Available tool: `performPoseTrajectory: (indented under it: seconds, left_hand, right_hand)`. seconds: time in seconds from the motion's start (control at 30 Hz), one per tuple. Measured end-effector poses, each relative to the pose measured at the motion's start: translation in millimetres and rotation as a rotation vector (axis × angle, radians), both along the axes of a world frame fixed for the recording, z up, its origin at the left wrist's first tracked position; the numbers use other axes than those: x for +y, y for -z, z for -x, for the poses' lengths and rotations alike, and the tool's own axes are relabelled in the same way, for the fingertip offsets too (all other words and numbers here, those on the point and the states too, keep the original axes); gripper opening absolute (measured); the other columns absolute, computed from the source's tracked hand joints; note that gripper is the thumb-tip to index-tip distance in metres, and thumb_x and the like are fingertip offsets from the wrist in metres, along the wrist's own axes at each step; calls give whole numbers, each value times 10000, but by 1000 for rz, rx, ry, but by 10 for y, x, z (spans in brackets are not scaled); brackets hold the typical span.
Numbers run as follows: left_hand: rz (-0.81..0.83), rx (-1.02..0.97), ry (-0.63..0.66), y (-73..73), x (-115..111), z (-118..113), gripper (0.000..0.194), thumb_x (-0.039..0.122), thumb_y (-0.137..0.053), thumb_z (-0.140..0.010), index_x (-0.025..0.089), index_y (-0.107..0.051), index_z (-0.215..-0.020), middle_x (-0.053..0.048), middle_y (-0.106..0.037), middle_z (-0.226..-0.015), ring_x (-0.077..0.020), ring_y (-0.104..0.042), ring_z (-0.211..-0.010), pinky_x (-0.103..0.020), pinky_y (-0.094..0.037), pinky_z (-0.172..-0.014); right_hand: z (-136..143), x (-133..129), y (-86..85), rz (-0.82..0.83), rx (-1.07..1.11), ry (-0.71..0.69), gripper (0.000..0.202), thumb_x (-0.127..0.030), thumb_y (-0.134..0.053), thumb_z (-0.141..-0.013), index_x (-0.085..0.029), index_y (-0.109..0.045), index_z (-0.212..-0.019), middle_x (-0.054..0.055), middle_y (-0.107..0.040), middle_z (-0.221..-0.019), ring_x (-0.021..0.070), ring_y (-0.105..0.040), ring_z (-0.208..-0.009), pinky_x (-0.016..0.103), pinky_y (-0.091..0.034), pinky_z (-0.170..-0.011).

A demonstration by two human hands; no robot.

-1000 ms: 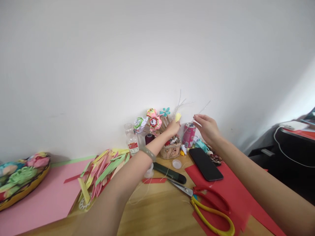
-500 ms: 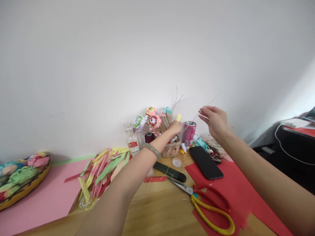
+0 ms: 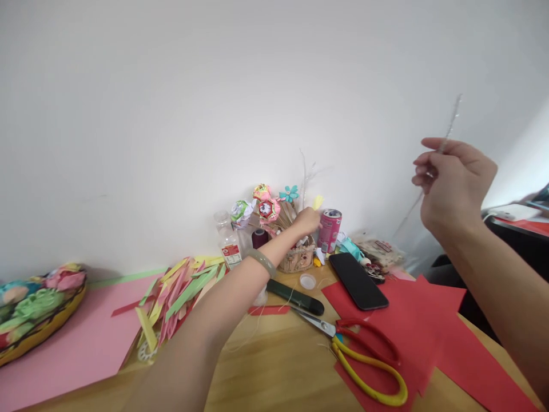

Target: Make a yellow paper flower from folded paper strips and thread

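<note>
My right hand [image 3: 457, 183] is raised in front of the wall at the right, its fingers closed on a thin silvery tinsel stem [image 3: 453, 117]. One end points up above the fingers and the other trails down to the left. My left hand [image 3: 306, 222], below a bangle, is curled at the decorated basket [image 3: 295, 261]. A yellow paper bud [image 3: 317, 202] shows just above its knuckles; what the hidden fingers hold I cannot make out. From the basket rise a blue paper flower [image 3: 289, 193], pink paper flowers [image 3: 269, 210], brown sticks and more silvery stems [image 3: 304, 177].
A pink can [image 3: 330, 230] stands right of the basket, a clear bottle [image 3: 230, 247] left of it. Scissors [image 3: 369, 360], a black phone [image 3: 358, 282], a dark green cutter [image 3: 295, 297], red paper [image 3: 465, 355] and paper strips [image 3: 184, 294] lie on the table. A flower-filled basket [image 3: 43, 337] is far left.
My right hand has moved up and right, away from the can, carrying the tinsel stem, which now stands more upright. My left hand stays at the basket; the yellow bud has shifted slightly right.
</note>
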State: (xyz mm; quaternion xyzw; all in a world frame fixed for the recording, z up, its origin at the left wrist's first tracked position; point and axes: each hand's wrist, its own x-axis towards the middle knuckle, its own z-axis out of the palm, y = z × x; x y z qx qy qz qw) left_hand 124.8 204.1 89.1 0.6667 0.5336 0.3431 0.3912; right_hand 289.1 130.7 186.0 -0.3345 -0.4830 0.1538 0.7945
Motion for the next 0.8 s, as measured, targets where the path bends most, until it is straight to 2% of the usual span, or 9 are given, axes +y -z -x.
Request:
performPoseTrajectory:
  seconds: [0.1, 0.2, 0.3, 0.37, 0.43, 0.53, 0.6, 0.67, 0.8]
  left_hand:
    - [-13, -51, 43, -136, -119, -30, 271, 322, -475, -873, 128, -529, -1054, -60, -583, -967, -144, -585, -783, -318, -509, -673]
    - [-36, -108, 105, -291, -368, -17, 274, 286, -302, -929, 118, -515, -900, 2, -519, -677, -86, -506, -514, -236, -451, -513]
    - [-32, -157, 182, -319, -742, 112, 252, 298, -285, -922, 161, -442, -780, 53, -401, -524, -80, -452, -430, -201, -382, -451]
    - [-34, -178, 196, -221, -1011, 264, 275, 321, -301, -912, 180, -379, -690, 60, -365, -513, -70, -409, -413, -193, -338, -435]
    - [-53, -196, 168, -49, -1251, 443, 285, 338, -322, -903, 186, -348, -663, 63, -346, -537, -61, -356, -436, -193, -323, -462]
    - [-86, -167, 69, 231, -1517, 699, 294, 416, -339, -885, 185, -400, -713, 44, -392, -600, -95, -405, -550, -220, -356, -550]
    - [-96, -120, 6, 357, -1634, 836, 322, 429, -303, -890, 178, -429, -732, 17, -445, -661, -121, -448, -644, -242, -381, -620]
    - [-107, -75, -27, 417, -1712, 946, 324, 417, -284, -896, 169, -461, -787, -12, -499, -751, -148, -482, -745, -271, -397, -705]
    - [-105, 22, -82, 421, -1787, 1110, 306, 396, -275, -899, 158, -466, -920, -56, -544, -867, -192, -512, -857, -334, -398, -808]
  right_hand:
    - [146, -204, 112, 73, -212, -10, 190, -126, -456, -767, -168, -629, -701, -30, -453, -560, 74, -326, -465, 249, -191, -427]
    - [294, -385, 297, 178, -444, -75, 247, -263, -480, -822, -193, -611, -625, -39, -420, -510, 89, -326, -453, 252, -218, -431]
    - [406, -541, 505, 271, -671, -209, 244, -316, -460, -840, -220, -578, -649, -45, -443, -490, 106, -400, -456, 240, -310, -462]
    - [486, -649, 634, 308, -814, -293, 264, -336, -407, -867, -229, -538, -665, -26, -527, -573, 122, -478, -524, 244, -378, -534]
    - [593, -763, 748, 332, -880, -345, 251, -338, -387, -870, -236, -515, -679, -17, -546, -605, 137, -490, -547, 246, -386, -530]
    - [808, -907, 903, 368, -912, -444, 205, -321, -363, -869, -246, -522, -764, -7, -564, -640, 152, -514, -573, 250, -403, -541]
    - [960, -952, 1006, 400, -968, -467, 204, -310, -348, -867, -241, -531, -807, -2, -584, -654, 159, -529, -578, 256, -409, -553]
    - [1095, -950, 1108, 425, -1021, -447, 237, -318, -335, -874, -224, -524, -767, 9, -597, -656, 165, -543, -589, 260, -408, -570]
    - [1283, -871, 1265, 387, -1118, -318, 298, -383, -337, -889, -208, -522, -736, 26, -601, -615, 170, -546, -566, 248, -391, -556]
